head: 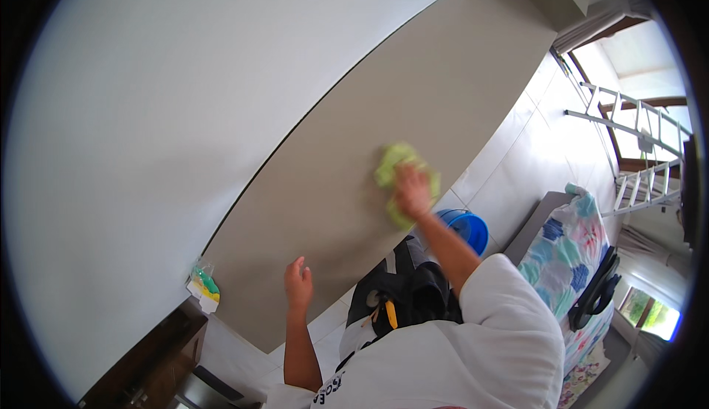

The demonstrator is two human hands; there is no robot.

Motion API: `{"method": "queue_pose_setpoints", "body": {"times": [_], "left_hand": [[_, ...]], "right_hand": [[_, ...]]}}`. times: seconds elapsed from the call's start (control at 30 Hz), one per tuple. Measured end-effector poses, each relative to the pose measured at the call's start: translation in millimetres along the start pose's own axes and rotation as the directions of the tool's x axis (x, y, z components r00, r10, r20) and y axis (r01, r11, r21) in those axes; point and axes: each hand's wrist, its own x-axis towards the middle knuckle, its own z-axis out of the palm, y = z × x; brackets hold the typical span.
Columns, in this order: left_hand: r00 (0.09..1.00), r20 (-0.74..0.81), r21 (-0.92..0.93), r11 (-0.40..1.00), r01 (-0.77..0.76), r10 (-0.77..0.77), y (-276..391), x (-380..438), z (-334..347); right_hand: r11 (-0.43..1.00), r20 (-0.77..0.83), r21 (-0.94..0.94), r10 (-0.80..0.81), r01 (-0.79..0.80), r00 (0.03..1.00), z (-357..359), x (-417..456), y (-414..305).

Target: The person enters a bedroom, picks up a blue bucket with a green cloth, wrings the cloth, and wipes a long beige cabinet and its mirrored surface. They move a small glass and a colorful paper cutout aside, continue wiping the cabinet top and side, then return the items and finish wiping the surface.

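Observation:
A crumpled yellow-green cloth (397, 157) lies against a broad beige panel (332, 176), with my right hand (412, 190) pressed on it; both are a little blurred. Whether the fingers grip the cloth or only lie flat on it is hard to see. My left hand (299, 283) is raised near the lower part of the panel, fingers partly bent and holding nothing. Between that hand and the white wall (138, 132), a small clear and white package with green and yellow parts (206, 287) rests at the panel's corner.
A blue bucket (471, 230) stands on the white tiled floor (501, 182) beside the panel. An aluminium ladder (631, 126) is at the right. A bed or couch with a patterned cover (559, 265) holds a black item. Dark wooden furniture (160, 353) is at lower left.

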Motion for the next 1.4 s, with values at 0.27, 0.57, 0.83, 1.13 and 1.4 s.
{"method": "queue_pose_setpoints", "body": {"times": [0.27,0.57,0.83,1.13,1.4], "left_hand": [[0.997,0.068,0.211,0.977,-0.035,0.022,-16.1,-8.4,-9.8],[0.984,0.047,0.152,0.972,-0.176,0.171,88.0,49.0,22.4],[0.994,0.08,0.221,0.971,-0.09,0.074,125.2,62.7,74.9],[0.993,0.07,0.159,0.982,-0.104,0.094,182.0,65.0,131.7],[1.0,0.027,0.203,0.979,0.008,-0.014,163.8,70.6,127.2]], "right_hand": [[0.591,-0.261,-0.07,0.767,-0.803,0.587,-44.0,67.8,106.5],[0.768,0.601,0.639,-0.467,-0.04,0.649,12.2,-20.7,-189.5],[0.931,-0.084,0.213,-0.286,0.297,0.955,-2.5,96.5,21.4],[0.627,-0.311,0.004,0.742,-0.779,0.595,-86.3,128.9,393.6],[0.958,-0.382,0.122,0.287,-0.26,0.879,-147.0,158.0,335.4]]}}
